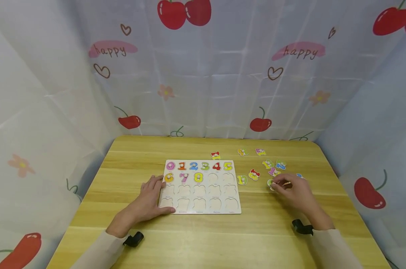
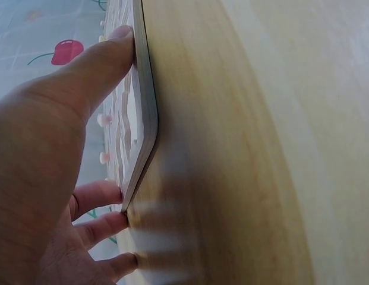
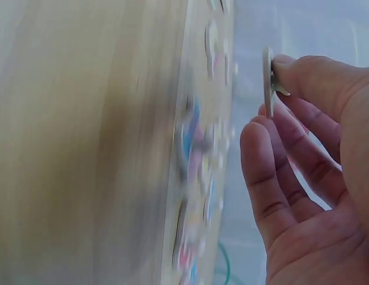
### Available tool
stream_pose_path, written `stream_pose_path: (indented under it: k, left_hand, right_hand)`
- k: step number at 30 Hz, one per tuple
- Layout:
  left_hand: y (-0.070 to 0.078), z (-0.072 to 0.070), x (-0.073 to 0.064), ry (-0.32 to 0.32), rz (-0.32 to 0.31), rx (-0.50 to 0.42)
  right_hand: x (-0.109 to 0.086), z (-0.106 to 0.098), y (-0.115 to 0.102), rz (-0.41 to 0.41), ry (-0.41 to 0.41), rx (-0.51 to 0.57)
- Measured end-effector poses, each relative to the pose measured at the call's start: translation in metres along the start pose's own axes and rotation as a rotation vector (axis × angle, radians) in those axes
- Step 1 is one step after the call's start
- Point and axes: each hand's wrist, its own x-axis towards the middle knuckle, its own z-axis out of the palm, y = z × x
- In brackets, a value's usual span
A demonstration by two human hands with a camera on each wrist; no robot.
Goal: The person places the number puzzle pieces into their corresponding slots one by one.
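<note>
A white number puzzle board lies on the table, with colourful knobbed numbers 0 to 8 in its upper slots and bare recesses below. My left hand rests at its left side; the thumb lies on the near edge and the other fingers spread along the left edge. To the right, my right hand pinches a number puzzle piece between thumb and fingers. That piece is held up off the table, seen edge-on in the right wrist view; its number is hidden there.
Several loose number pieces lie right of and behind the board, among them a red one, a yellow-green one and a purple-yellow one. A curtain with cherries hangs behind the wooden table and at both sides.
</note>
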Motion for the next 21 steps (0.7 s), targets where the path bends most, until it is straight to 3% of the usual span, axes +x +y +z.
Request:
stream_pose_path:
  k: [21]
  left_hand:
    - [0.001, -0.001, 0.0, 0.003, 0.004, 0.001]
  right_hand:
    - [0.058, 0.077, -0.059, -0.035, -0.133, 0.12]
